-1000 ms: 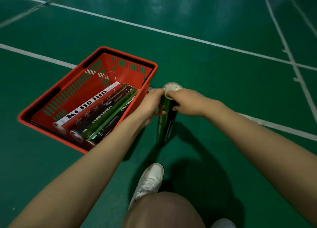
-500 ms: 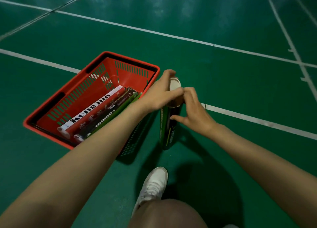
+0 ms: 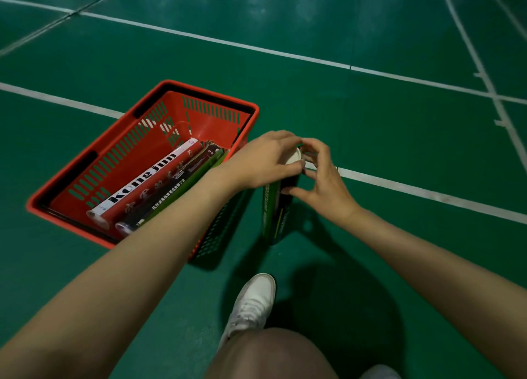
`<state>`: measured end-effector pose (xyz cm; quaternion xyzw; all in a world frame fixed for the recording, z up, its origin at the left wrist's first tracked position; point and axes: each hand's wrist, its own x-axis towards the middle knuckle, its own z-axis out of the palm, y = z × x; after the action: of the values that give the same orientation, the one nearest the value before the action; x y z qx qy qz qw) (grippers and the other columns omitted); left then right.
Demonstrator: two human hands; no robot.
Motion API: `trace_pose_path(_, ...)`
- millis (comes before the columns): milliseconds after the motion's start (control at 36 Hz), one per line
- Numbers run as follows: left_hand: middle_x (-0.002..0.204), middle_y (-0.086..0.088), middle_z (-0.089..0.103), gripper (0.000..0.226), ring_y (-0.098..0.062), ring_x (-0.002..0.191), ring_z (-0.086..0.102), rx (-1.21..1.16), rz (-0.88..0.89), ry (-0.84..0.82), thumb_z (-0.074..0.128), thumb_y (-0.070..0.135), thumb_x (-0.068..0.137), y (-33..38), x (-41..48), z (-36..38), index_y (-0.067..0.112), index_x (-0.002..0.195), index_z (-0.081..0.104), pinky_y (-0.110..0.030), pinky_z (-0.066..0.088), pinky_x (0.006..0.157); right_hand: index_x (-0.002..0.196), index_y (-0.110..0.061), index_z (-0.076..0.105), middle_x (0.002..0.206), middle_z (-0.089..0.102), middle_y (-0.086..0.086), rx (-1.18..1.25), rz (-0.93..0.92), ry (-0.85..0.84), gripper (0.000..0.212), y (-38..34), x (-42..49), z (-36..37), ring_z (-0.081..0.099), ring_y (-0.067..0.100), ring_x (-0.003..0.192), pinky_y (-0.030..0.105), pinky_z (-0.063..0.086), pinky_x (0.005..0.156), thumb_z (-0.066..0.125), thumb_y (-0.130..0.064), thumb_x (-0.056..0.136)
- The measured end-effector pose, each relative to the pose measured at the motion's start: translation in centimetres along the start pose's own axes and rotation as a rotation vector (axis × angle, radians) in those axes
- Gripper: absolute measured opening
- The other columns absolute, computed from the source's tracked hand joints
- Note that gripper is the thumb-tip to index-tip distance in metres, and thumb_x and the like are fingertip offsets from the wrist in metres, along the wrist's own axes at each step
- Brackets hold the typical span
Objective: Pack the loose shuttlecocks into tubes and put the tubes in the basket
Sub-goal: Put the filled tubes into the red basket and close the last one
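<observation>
Step in hand: closing a filled tube, as I judge it. The green tube (image 3: 277,213) stands upright on the court floor (image 3: 370,127), just beside the right wall of the red basket (image 3: 211,94) and not in it. A white cap (image 3: 293,159) sits at its top end.

Left hand (image 3: 265,161): reaches across the basket corner, fingers curled down over the cap and the tube mouth, gripping from above.

Right hand (image 3: 325,184): fingers bent, tips at the cap's rim on the far side, thumb pressed against the tube wall a little below. The two hands are close together, nearly touching over the cap.

The left fingers cover most of the cap, so I cannot tell whether it is fully seated or only resting on the rim.

Basket holds three packed tubes (image 3: 148,180) lying side by side along its right side, with bare floor to their left. No loose shuttlecocks in view. A white shoe (image 3: 252,301) is planted near the tube's foot.

Next move, likely: press the cap square and flush while the right hand steadies the wall, then take the tube round its middle, tip it level and lay it beside the others.
</observation>
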<state>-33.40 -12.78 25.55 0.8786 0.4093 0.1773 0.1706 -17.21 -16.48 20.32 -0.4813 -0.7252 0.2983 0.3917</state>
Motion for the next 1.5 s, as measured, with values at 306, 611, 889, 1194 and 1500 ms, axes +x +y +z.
trace_pose_path(306, 0.143, -0.008, 0.044, 0.066, -0.022, 0.131, 0.040, 0.043, -0.017, -0.031, 0.043, 0.053, 0.091, -0.1, 0.3, 0.4, 0.010, 0.141, 0.040, -0.031, 0.031, 0.106, 0.136, -0.010, 0.024, 0.133, 0.036, 0.001, 0.061, 0.040, 0.015, 0.089, 0.1, -0.3, 0.5, 0.041, 0.012, 0.128, 0.030, 0.043, 0.103, 0.082, -0.003, 0.068)
trace_pose_path(611, 0.153, -0.009, 0.028, 0.088, -0.021, 0.139, 0.022, -0.247, -0.138, -0.006, 0.062, 0.040, 0.087, -0.1, -0.2, 1.3, 0.006, 0.150, 0.010, -0.023, 0.016, 0.107, 0.124, -0.017, 0.044, 0.112, 0.055, -0.004, 0.541, 0.322, -0.039, 0.058, -1.7, 1.4, -1.2, 0.054, 0.005, 0.103, 0.018, 0.044, 0.080, 0.049, -0.019, 0.066)
trace_pose_path(889, 0.150, -0.013, 0.025, 0.100, -0.020, 0.138, 0.026, -0.445, -0.227, 0.142, 0.076, 0.022, 0.077, 0.6, -1.5, 2.5, 0.000, 0.143, 0.004, -0.025, 0.022, 0.110, 0.099, -0.014, 0.041, 0.084, 0.047, -0.003, 0.249, 0.521, 0.110, 0.025, -3.9, 5.3, 0.6, 0.047, 0.011, 0.078, 0.027, 0.038, 0.063, 0.048, -0.037, 0.096)
trace_pose_path(1194, 0.122, -0.011, 0.045, 0.079, -0.021, 0.113, 0.049, -1.151, -0.492, 0.308, 0.076, 0.026, 0.059, 0.8, -3.4, 4.2, 0.012, 0.123, 0.032, -0.026, 0.045, 0.094, 0.104, -0.011, 0.052, 0.093, 0.055, 0.002, 0.136, 0.507, -0.083, 0.034, -4.0, 4.8, 1.2, 0.050, 0.015, 0.085, 0.029, 0.037, 0.073, 0.036, -0.041, 0.100)
trace_pose_path(1500, 0.102, -0.006, 0.061, 0.048, -0.011, 0.089, 0.061, -1.513, -0.657, 0.541, 0.044, 0.041, 0.098, 3.4, -2.9, 5.7, 0.000, 0.124, 0.046, -0.023, 0.049, 0.078, 0.105, -0.014, 0.056, 0.085, 0.058, -0.001, 0.259, 0.534, -0.104, 0.027, -3.6, 4.4, 1.5, 0.053, 0.010, 0.073, 0.018, 0.040, 0.061, 0.039, -0.035, 0.101)
